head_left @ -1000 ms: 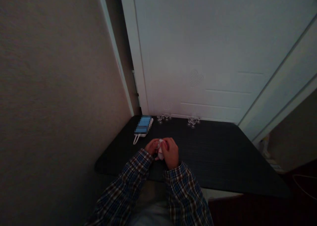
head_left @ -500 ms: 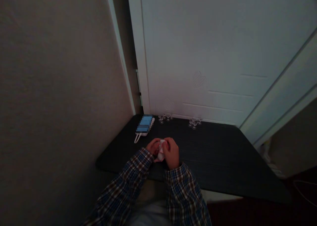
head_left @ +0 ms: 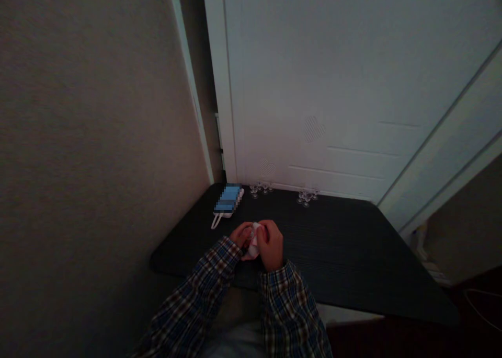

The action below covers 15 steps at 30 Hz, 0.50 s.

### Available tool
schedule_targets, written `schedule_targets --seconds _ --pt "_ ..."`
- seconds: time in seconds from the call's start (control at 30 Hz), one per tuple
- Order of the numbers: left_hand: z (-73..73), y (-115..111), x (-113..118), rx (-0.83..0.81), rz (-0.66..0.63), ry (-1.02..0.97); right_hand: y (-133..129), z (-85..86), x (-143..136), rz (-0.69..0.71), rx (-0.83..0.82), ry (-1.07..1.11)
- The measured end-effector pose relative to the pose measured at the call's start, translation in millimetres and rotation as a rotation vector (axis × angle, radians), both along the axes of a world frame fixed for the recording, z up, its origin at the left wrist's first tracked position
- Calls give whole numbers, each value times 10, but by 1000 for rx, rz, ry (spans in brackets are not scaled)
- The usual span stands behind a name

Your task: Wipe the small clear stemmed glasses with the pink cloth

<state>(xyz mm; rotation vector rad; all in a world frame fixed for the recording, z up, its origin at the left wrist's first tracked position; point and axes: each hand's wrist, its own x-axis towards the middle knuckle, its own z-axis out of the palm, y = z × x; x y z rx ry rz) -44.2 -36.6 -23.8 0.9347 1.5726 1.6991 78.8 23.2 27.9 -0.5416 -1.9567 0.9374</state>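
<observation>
My left hand (head_left: 241, 234) and right hand (head_left: 272, 244) are pressed together just above the near part of the desk (head_left: 345, 253), both clenched around a small white object (head_left: 254, 242); too dim to tell what it is. Plaid sleeves (head_left: 288, 305) on both arms. Blurred blue item on a white device (head_left: 227, 201) sits further back left. Two clusters of small clear pieces (head_left: 307, 195) line the far edge by the white door (head_left: 333, 86).
</observation>
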Motion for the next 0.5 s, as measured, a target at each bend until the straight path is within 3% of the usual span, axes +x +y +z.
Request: schedule_targets --seconds 0.17,0.37,0.5 --pt "-6 21 10 18 -14 -26 -25 46 25 28 7 20" --pt "24 13 24 -16 -11 -6 40 -89 -35 5 -13 -44" --pt "40 1 9 66 10 77 70 -151 -57 -10 -17 -103"
